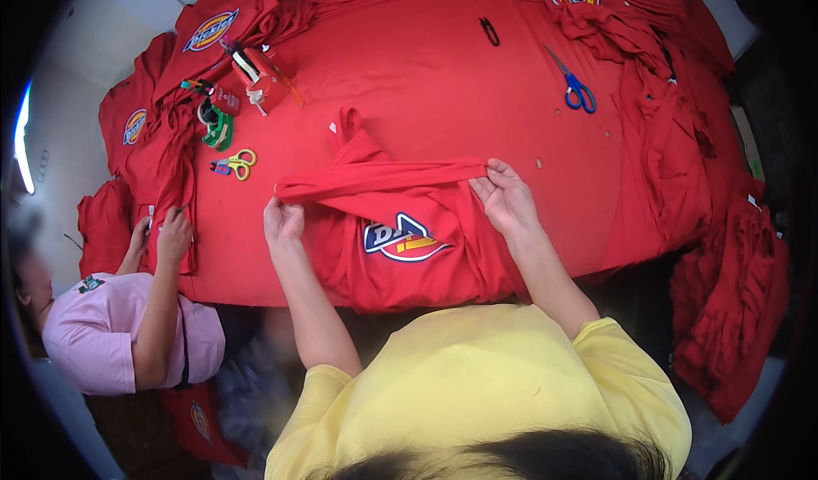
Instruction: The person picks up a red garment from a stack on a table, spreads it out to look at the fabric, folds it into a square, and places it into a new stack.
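Observation:
A red T-shirt (396,282) with a dark, white and yellow printed emblem lies partly folded at the table's near edge. A strip of its fabric is stretched level between my two hands. My left hand (285,221) pinches the strip's left end, and my right hand (506,200) pinches the right end. The emblem shows below the strip, partly covered by a fold. Behind it, a narrow twisted part of the cloth with a small white tag points away from me.
The table is covered in red cloth. Yellow-handled scissors (242,165), a green tape dispenser (219,129) and a pen holder (266,88) stand left; blue scissors (579,95) and black thread snips (489,31) lie farther off. Red shirts (660,152) ring the edges. A co-worker (128,331) handles cloth at left.

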`<state>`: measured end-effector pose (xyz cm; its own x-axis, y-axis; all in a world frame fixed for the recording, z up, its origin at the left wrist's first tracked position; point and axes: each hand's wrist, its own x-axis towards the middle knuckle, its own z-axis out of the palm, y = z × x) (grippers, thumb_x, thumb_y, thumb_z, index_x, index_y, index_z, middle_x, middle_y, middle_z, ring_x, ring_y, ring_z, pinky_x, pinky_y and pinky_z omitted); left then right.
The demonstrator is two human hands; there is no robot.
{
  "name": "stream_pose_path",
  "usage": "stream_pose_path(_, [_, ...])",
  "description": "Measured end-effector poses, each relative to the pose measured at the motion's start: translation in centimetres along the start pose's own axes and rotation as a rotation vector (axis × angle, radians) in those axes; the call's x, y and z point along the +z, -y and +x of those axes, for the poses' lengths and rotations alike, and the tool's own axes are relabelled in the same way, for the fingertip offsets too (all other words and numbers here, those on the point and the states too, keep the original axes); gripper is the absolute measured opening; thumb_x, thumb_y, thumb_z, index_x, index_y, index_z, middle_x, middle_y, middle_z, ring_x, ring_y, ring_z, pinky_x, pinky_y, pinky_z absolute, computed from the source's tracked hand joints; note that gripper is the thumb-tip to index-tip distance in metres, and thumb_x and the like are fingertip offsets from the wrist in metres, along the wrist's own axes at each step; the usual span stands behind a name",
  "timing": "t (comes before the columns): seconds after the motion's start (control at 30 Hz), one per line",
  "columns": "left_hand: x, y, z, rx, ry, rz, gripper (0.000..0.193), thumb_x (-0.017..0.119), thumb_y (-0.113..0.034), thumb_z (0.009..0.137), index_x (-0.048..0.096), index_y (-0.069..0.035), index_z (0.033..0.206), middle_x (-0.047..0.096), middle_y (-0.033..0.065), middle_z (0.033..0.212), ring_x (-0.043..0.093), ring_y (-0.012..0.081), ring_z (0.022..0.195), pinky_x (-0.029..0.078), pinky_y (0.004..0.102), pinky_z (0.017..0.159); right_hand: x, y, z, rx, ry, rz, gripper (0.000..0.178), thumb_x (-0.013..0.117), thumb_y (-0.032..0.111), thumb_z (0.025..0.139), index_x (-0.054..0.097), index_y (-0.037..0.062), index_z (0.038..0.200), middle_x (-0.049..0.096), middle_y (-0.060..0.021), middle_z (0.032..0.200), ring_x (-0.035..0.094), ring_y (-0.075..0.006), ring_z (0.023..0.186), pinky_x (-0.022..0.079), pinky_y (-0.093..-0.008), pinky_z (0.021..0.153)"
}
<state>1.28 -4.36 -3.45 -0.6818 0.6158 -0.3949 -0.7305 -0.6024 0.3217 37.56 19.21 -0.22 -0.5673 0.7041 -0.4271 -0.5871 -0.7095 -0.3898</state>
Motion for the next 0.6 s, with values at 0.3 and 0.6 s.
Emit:
stream_pose_path(0.3, [-0.4,-0.8,-0.3,-0.017,0.052,0.032,0.017,0.047,-0.009,0.096,0.053,0.003,0.107,0.063,0.0149,0.106,0.064,0.0242,0.097,0.057,0.0332,0.083,-0.4,0.1,0.6,0.003,0.01,-0.162,0.02,0.048,-0.002,0.089,0.056,-0.0008,0.107,0.058,-0.0137,0.108,0.058,-0.0269,0.1,0.048,-0.0436,0.092])
stream_pose_path(0.6, [-0.5,-1.5,-0.3,0.0,0.063,0.075,0.017,0.047,-0.008,0.096,0.053,0.002,0.107,0.062,0.0147,0.107,0.062,0.0241,0.099,0.055,0.0343,0.086,-0.3,0.4,0.6,0.043,0.075,-0.177,0.022,0.045,-0.005,0.09,0.055,-0.0049,0.109,0.06,-0.016,0.104,0.063,-0.0239,0.092,0.054,-0.0376,0.087])
